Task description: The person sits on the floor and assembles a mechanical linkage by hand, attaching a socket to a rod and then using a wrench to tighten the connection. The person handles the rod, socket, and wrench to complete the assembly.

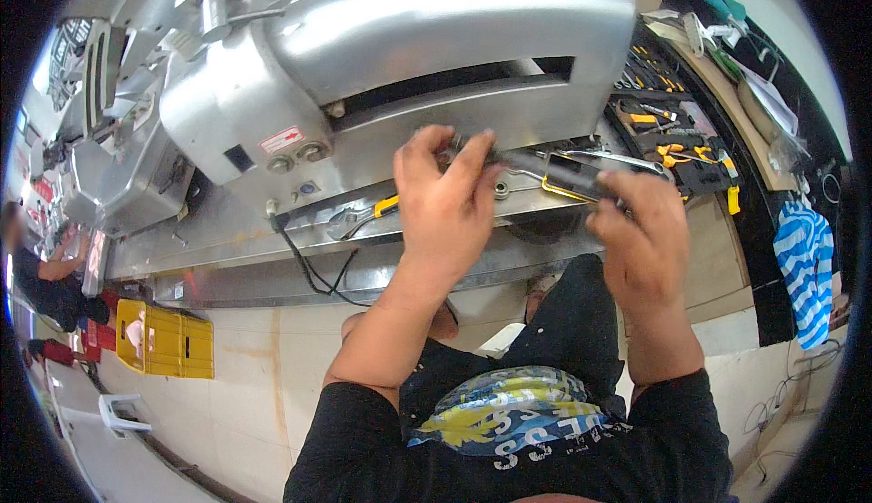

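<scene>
My left hand (pixel 445 196) is raised over the bench, its fingers closed on one end of a slim dark rod-like tool (pixel 545 169). The tool is smeared by motion, and I cannot make out its exact kind. Around its other end my right hand (pixel 641 235) is closed, fingers curled. Beneath the tool lie a wrench (pixel 521 179) and a dark, yellow-edged object (pixel 568 192), partly covered. To the left of my left hand an adjustable wrench (pixel 350 221) with a yellow and black handle rests on the metal bench. A large silver machine (pixel 436 21) stands just beyond my hands.
A dark power cord (pixel 304 262) hangs off the bench (pixel 245 247) front. At right sits a tool case (pixel 670 103) with several yellow-and-black tools. A blue-striped cloth (pixel 805 271) hangs farther right. On the floor at left is a yellow crate (pixel 186 346); another person (pixel 53 278) is beyond it.
</scene>
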Demonstrator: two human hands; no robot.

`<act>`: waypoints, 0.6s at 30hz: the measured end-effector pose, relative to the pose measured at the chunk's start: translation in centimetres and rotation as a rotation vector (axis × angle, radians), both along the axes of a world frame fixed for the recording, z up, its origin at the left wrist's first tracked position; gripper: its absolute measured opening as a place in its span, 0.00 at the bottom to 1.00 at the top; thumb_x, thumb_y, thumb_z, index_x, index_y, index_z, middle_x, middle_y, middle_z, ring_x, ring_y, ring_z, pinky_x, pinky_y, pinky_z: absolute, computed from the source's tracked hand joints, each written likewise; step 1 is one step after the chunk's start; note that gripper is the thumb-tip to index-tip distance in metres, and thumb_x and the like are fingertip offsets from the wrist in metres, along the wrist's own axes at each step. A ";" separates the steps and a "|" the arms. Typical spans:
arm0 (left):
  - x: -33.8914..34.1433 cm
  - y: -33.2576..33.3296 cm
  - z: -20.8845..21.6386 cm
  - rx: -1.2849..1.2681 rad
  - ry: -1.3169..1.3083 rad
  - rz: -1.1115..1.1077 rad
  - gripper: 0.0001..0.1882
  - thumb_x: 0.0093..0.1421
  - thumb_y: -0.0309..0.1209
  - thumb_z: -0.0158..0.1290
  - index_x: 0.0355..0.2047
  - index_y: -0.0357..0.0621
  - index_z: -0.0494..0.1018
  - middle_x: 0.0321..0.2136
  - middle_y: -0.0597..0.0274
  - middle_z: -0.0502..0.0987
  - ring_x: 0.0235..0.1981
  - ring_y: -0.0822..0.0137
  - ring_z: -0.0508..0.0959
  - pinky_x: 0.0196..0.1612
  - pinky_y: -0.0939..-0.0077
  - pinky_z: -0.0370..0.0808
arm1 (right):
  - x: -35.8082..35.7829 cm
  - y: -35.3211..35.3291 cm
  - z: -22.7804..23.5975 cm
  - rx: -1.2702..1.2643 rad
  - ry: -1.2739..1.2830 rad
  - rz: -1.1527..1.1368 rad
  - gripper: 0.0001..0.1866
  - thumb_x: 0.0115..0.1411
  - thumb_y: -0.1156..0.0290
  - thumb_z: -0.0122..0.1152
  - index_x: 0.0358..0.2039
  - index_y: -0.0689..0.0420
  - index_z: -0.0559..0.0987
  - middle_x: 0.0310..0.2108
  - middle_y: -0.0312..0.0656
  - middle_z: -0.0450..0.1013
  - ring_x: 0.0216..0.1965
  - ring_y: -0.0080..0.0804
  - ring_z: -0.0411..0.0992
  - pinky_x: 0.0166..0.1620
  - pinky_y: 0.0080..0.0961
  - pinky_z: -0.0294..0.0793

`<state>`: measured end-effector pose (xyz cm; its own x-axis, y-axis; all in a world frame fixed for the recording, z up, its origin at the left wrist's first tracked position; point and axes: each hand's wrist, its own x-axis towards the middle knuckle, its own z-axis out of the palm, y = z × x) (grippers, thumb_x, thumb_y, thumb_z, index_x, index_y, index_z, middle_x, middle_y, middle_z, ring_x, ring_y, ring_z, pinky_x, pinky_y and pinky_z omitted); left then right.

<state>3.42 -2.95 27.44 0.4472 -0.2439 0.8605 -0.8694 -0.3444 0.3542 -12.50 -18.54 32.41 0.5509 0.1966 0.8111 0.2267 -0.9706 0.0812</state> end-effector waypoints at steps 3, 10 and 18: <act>0.0 0.3 -2.2 -0.021 -0.036 -0.063 0.22 0.50 0.22 0.63 0.47 0.49 0.80 0.43 0.52 0.75 0.45 0.51 0.75 0.50 0.58 0.72 | -2.5 1.1 1.2 0.034 0.166 0.255 0.13 0.49 0.71 0.67 0.38 0.49 0.82 0.48 0.48 0.76 0.42 0.46 0.77 0.43 0.40 0.79; -3.8 1.6 -8.4 -0.630 0.739 -0.538 0.10 0.70 0.28 0.50 0.48 0.38 0.70 0.43 0.55 0.76 0.43 0.58 0.79 0.45 0.64 0.78 | 0.9 -0.3 -6.0 0.440 0.232 0.587 0.21 0.61 0.67 0.62 0.55 0.48 0.73 0.54 0.55 0.73 0.47 0.54 0.76 0.48 0.44 0.76; -6.8 6.6 -11.3 -0.940 1.222 -0.744 0.15 0.70 0.36 0.51 0.51 0.39 0.68 0.42 0.56 0.75 0.41 0.61 0.76 0.44 0.67 0.74 | 0.8 3.8 -18.1 1.425 0.646 0.770 0.25 0.59 0.68 0.70 0.55 0.60 0.73 0.48 0.42 0.73 0.44 0.28 0.75 0.47 0.29 0.77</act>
<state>-3.35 3.64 16.11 0.9374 -0.3368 0.0891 0.1758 0.6783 0.7135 -11.70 -14.75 14.33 0.9597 -0.0647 0.2734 0.2800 0.1401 -0.9497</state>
